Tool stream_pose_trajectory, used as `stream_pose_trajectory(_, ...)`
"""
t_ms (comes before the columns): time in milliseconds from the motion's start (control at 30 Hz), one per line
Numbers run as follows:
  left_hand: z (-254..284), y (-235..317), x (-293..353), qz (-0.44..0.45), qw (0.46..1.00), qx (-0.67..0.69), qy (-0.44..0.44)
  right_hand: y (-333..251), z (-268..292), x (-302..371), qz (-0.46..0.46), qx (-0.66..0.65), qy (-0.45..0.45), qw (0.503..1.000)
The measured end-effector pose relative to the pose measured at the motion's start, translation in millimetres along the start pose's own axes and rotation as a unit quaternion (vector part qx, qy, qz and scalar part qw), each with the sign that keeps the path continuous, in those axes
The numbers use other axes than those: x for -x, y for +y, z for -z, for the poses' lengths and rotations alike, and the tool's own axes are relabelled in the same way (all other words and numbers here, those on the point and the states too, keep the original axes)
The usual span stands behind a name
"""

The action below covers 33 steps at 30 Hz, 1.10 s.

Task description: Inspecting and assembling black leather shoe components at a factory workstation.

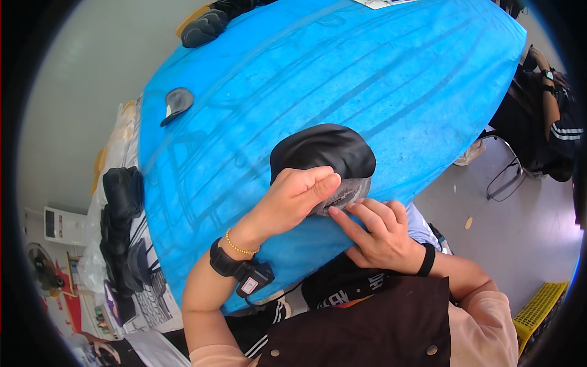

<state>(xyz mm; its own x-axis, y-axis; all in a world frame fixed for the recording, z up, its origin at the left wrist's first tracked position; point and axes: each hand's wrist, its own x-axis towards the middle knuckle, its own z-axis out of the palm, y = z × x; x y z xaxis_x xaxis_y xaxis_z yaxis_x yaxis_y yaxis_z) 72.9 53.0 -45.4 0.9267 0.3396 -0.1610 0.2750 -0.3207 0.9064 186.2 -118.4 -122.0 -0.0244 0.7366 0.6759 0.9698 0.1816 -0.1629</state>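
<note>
In front of me is a rounded black leather-like piece [321, 147] with a glossy, slightly rumpled surface and a grey, scuffed-looking part at its near side. My left hand [296, 199] is closed over its near left part, the thumb lying across the top and the other fingers mostly hidden. My right hand [382, 232] has its fingers bent, with the fingertips at the near edge of the grey part; what lies beneath them is hidden.
A blue sheet covers the table [244, 116]. A small grey-and-black curved piece [178, 104] lies at the left. Stacked black pieces [119, 202] line the left side, others [205, 27] the far edge. A person [544, 116] sits at right, above a yellow basket [539, 312].
</note>
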Motion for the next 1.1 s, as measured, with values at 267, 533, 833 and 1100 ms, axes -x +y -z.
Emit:
stream_pose_trajectory(267,3.7,-7.0,-2.1,-0.017,1.0,0.01,-0.02,-0.7,-6.6,1.9,0.015,0.007,0.015,1.0)
stream_pose_trajectory(533,-7.1,8.6,24.1,-0.155,0.975,-0.113,0.111,5.2,-13.2,14.2,0.038,0.05,0.004,0.998)
stream_pose_trajectory(833,-17.4,-9.0,49.9,-0.198,0.914,-0.321,0.15,7.9,-20.9,17.5,0.04,0.041,0.035,0.998)
stream_pose_trajectory(1100,-10.0,-17.3,40.0,-0.179,0.947,-0.245,0.109,4.6,-18.3,15.1,0.027,0.036,0.024,0.999)
